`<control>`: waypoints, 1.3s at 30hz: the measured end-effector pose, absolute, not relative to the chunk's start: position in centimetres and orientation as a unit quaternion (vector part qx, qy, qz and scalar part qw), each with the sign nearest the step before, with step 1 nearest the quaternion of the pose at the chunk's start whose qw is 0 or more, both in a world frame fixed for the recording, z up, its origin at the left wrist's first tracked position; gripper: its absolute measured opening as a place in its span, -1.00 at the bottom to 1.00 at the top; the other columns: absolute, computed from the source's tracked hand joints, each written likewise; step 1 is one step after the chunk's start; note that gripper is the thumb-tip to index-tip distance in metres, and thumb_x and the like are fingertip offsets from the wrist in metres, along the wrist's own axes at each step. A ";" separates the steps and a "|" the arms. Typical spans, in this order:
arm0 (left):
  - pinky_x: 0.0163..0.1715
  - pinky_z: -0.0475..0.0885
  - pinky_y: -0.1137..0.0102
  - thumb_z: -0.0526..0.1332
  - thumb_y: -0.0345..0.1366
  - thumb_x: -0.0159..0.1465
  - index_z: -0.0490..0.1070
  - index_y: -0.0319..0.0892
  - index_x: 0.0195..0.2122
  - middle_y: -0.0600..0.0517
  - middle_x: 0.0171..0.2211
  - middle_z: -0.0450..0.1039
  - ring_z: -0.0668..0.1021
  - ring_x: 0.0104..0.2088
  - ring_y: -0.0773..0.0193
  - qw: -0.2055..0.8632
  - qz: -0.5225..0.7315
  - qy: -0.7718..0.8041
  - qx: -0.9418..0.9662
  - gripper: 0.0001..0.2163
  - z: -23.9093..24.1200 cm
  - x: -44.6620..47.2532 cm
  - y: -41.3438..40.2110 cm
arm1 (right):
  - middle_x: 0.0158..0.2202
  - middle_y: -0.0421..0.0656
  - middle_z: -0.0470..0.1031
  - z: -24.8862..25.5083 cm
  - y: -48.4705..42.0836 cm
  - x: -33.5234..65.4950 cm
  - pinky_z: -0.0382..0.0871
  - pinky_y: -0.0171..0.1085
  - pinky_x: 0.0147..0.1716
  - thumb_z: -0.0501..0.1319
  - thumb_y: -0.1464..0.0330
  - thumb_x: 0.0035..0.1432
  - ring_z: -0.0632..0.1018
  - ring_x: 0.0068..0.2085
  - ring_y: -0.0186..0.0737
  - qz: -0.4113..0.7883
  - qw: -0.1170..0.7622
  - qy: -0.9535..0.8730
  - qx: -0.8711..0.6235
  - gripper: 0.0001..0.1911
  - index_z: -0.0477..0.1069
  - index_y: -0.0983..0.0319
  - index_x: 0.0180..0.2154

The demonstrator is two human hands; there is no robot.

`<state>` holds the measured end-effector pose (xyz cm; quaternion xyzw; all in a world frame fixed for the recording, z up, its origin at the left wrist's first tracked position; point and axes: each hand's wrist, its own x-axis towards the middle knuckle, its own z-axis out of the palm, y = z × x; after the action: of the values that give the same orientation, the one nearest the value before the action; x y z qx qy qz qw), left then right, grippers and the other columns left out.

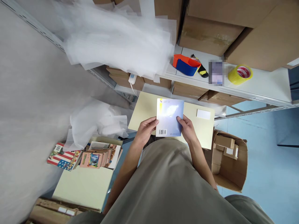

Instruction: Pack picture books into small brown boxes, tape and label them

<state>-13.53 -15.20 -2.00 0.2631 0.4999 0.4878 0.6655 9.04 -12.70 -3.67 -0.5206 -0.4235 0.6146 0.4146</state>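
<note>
I hold a glossy light-blue book (169, 116) with its back cover up, a barcode at its lower left corner. My left hand (145, 130) grips its lower left edge, thumb on the cover. My right hand (187, 129) grips the lower right edge the same way. The book hovers over a pale yellow tabletop (144, 109), on which a small white label (203, 114) lies to the right.
A shelf (261, 85) ahead carries an orange and blue tape dispenser (186, 64), a yellow tape roll (240, 74) and cardboard boxes (210, 34). White foam sheets (121, 37) hang at upper left. Several books (98, 155) lie at lower left. An open carton (230, 163) stands on the floor at right.
</note>
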 end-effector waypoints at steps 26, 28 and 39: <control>0.02 0.58 0.24 0.62 0.07 0.17 0.66 -0.10 0.20 -0.13 0.04 0.75 0.72 0.02 0.01 0.498 0.513 0.594 0.369 -0.37 -1.8 -14.7 -16.4 | 0.09 -0.07 0.78 -1.0 -13.8 8.3 0.70 0.10 0.13 0.43 -0.28 0.21 0.73 0.16 0.21 0.673 0.396 -0.423 -0.460 -0.30 0.68 0.10 0.10; -0.06 0.58 0.26 0.63 0.11 0.13 0.70 -0.15 0.13 -0.11 -0.10 0.77 0.72 -0.08 0.04 0.542 0.514 0.568 0.345 -0.37 -1.8 -14.8 -16.4 | 0.09 -0.07 0.78 -1.0 -13.8 8.3 0.70 0.11 0.11 0.44 -0.29 0.19 0.73 0.15 0.21 0.679 0.392 -0.418 -0.458 -0.28 0.70 0.10 0.09; -0.13 0.57 0.31 0.67 0.02 0.10 0.75 -0.14 0.06 -0.08 -0.13 0.76 0.67 -0.19 0.14 0.521 0.530 0.565 0.358 -0.44 -2.0 -15.0 -16.7 | 0.05 -0.11 0.79 -2.0 -13.5 9.1 0.64 0.08 0.17 0.51 -0.22 0.17 0.73 0.09 0.15 0.635 0.399 -0.477 -0.459 -0.38 0.75 0.10 0.02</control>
<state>-15.02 -16.72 -1.99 0.3577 0.5653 0.5304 0.5207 9.09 -13.46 -2.05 -0.4593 -0.4765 0.6348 0.3986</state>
